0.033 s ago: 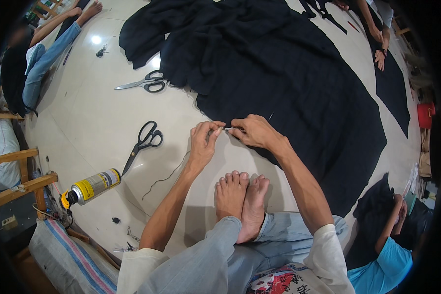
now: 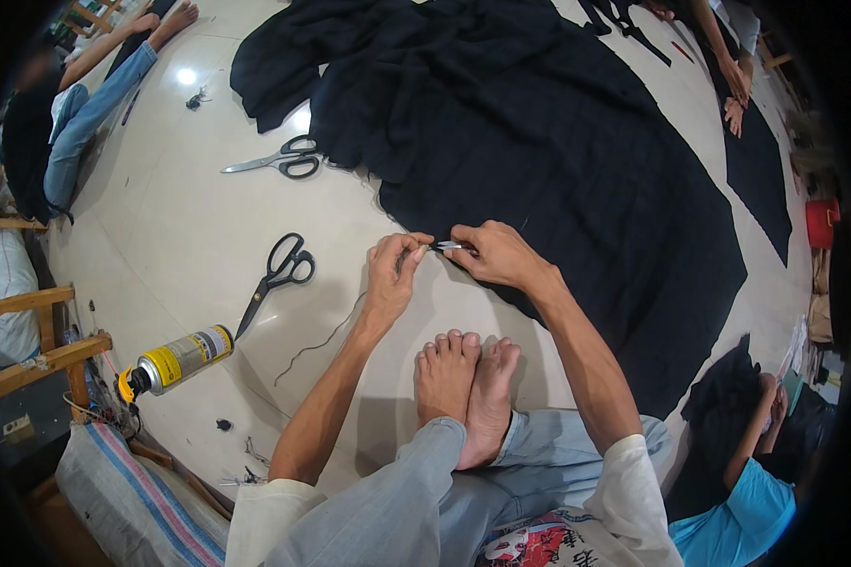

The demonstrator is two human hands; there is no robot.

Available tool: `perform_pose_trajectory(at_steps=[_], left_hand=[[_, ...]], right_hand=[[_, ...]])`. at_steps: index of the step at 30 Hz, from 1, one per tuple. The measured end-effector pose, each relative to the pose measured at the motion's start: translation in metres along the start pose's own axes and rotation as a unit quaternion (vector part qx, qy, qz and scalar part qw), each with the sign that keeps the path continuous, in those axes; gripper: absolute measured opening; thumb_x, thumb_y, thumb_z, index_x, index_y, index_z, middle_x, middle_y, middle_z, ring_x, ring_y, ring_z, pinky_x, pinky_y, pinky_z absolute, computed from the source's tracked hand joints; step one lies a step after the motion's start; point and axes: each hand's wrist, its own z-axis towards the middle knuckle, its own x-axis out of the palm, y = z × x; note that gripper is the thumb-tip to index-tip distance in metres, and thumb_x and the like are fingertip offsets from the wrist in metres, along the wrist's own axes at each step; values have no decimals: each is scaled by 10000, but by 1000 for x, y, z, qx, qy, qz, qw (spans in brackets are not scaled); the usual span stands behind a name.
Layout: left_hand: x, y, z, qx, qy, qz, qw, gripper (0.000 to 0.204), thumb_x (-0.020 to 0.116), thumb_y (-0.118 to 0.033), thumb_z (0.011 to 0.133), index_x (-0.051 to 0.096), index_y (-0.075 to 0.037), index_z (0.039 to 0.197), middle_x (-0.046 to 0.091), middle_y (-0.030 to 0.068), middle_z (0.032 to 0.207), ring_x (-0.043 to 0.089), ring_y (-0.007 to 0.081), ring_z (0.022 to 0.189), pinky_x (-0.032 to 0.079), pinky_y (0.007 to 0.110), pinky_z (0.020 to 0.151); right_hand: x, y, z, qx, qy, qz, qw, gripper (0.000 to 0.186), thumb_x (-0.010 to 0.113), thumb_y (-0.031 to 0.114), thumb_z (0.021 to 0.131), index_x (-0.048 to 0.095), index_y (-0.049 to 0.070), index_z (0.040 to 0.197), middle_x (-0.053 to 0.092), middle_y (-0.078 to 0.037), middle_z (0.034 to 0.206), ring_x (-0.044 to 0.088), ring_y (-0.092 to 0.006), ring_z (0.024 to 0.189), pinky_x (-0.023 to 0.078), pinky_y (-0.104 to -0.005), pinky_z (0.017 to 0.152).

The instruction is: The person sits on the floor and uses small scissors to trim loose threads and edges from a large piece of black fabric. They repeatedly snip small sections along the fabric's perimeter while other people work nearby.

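Observation:
A large black cloth (image 2: 558, 180) lies spread over the floor in front of me. My left hand (image 2: 393, 274) pinches its near edge between thumb and fingertips. Just to the right, my right hand (image 2: 496, 253) grips small thread snips (image 2: 451, 246), their pale blades pointing left at the pinched edge, close to the left fingertips. Most of the snips is hidden in my fingers. A loose dark thread (image 2: 317, 348) trails across the floor beside my left forearm.
Black-handled scissors (image 2: 274, 274) and another pair (image 2: 279, 159) lie to the left. A yellow-and-grey spray can (image 2: 187, 357) lies near a wooden frame (image 2: 43, 364). Co-workers sit at far left, far right and near right, one in a blue shirt (image 2: 742, 506). My bare feet (image 2: 447, 373) are below my hands.
The fingers of my right hand have shifted slightly, and more of the snips' blades shows. My left hand stays put. At the far right, a co-worker's hands have moved a little.

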Motion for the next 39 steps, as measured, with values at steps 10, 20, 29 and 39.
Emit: perform_pose_trajectory(at_steps=[10, 20, 29, 39], left_hand=[[10, -14, 2, 86, -11, 177, 980, 275, 771, -254, 934, 671, -78, 1120, 634, 16, 940, 556, 195, 875, 358, 388, 909], [21, -1, 13, 131, 15, 200, 971, 128, 803, -173, 876, 736, -118, 971, 634, -35, 872, 537, 171, 819, 339, 370, 876], [-5, -3, 4, 142, 103, 158, 972, 115, 770, -146, 901, 685, -75, 933, 639, 8, 919, 564, 214, 924, 347, 404, 938], [-14, -8, 14, 75, 171, 107, 977, 133, 737, -198, 932, 689, -74, 934, 646, 9, 931, 563, 213, 982, 320, 394, 979]], right_hand=[[3, -24, -15, 160, -182, 522, 818, 325, 632, 423, 1058, 583, 138, 909, 445, 90, 676, 296, 2, 518, 207, -200, 449], [3, -21, -11, 175, -164, 506, 828, 295, 661, 404, 1046, 589, 138, 945, 441, 84, 681, 301, 5, 532, 215, -199, 458], [5, -3, -63, 119, -80, 94, 985, 299, 704, 296, 974, 674, -1, 971, 709, -121, 813, 674, -318, 673, 510, -424, 656], [13, 9, -50, 42, -19, -65, 997, 214, 693, 231, 947, 693, 20, 981, 727, -180, 792, 704, -389, 720, 546, -485, 669]])
